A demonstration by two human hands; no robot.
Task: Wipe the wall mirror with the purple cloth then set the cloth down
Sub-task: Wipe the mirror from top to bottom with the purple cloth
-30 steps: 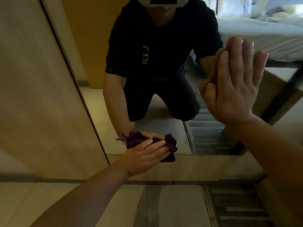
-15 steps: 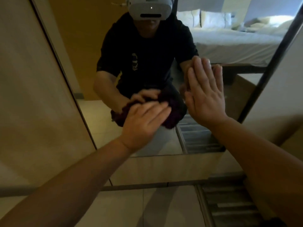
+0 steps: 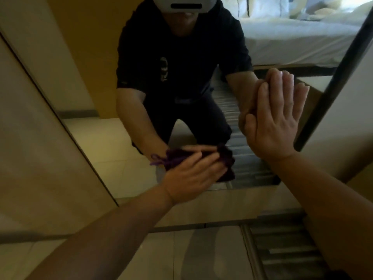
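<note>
The wall mirror (image 3: 113, 138) fills the middle of the head view, its dark frame running down both sides. My left hand (image 3: 191, 174) presses the bunched purple cloth (image 3: 227, 164) flat against the lower part of the glass, fingers straight over it. A loose purple strand sticks out to the left of the cloth. My right hand (image 3: 276, 116) lies flat on the glass higher up and to the right, fingers straight and together. The mirror reflects a crouching person in a dark shirt, both hands and the cloth.
A beige wall panel (image 3: 36, 148) flanks the mirror on the left, another beige panel (image 3: 343, 118) on the right. Below the mirror is a tiled floor (image 3: 161, 255) with a slatted metal grille (image 3: 286, 251) at the lower right. A white bed shows in the reflection.
My left hand carried the cloth up the glass half a second ago and has now come back down toward the mirror's lower edge. My right hand stays flat on the glass.
</note>
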